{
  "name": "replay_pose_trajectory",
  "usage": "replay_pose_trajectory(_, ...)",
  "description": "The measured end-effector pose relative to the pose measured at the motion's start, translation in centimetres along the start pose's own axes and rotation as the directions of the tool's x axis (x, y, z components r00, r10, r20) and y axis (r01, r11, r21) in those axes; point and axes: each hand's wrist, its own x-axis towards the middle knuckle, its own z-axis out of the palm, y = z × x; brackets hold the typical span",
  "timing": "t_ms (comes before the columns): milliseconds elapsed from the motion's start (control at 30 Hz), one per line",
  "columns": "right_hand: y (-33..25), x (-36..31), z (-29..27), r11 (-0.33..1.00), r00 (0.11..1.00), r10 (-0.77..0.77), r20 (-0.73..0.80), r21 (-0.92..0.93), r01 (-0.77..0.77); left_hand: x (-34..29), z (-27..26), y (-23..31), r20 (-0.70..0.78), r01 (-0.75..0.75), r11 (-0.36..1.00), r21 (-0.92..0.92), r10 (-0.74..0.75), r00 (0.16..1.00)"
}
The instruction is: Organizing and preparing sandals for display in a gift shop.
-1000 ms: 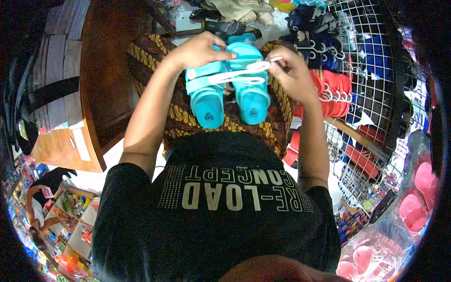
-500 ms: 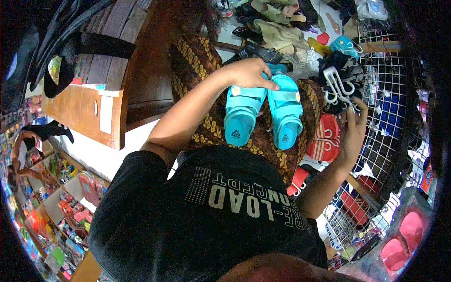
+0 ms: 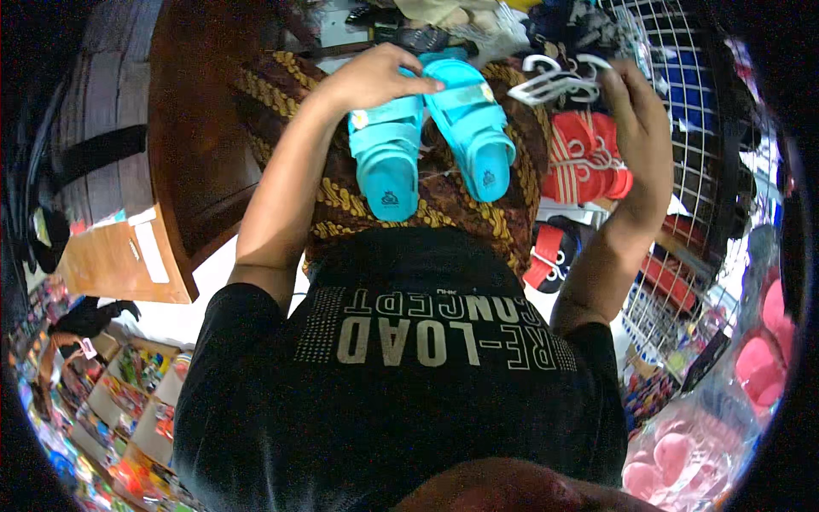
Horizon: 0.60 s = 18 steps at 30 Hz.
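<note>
Left hand grips the turquoise sandals over a batik-clad lap; right hand pinches a white hanger beside the wire rack. Wooden table stands left.

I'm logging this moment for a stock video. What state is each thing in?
Left hand: gripping the turquoise sandals.
Turquoise sandals: paired side by side, soles up, held over the lap.
Right hand: raised, holding a white plastic hanger.
White plastic hanger: empty, held by the wire grid rack.
</note>
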Motion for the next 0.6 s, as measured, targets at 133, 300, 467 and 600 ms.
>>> replay_pose_trajectory(133, 2.6, 1.8, 1.3, 0.951, 0.980, -0.130, 0.153, 0.300, 0.079, 0.2, 0.1, -0.3, 0.080, 0.035, 0.989, -0.141, -0.024, 0.997)
replay_pose_trajectory(300, 4.4, 3.3, 0.3, 0.943, 0.984, -0.175, 0.037, 0.294, 0.157, 0.0, 0.0, -0.6, 0.093, 0.120, 0.976, -0.184, -0.104, 0.990)
replay_pose_trajectory(467, 3.0, 2.9, 4.6, 0.886, 0.995, -0.072, 0.071, 0.463, 0.031, 0.3, 0.0, -0.3, 0.139, 0.150, 0.963, -0.224, -0.121, 0.983)
replay_pose_trajectory(600, 3.0, 1.7, 10.0, 0.811, 0.948, -0.093, 0.305, 0.575, -0.106, 0.7, 0.2, 0.0, 0.138, 0.095, 0.969, -0.228, -0.065, 0.988)
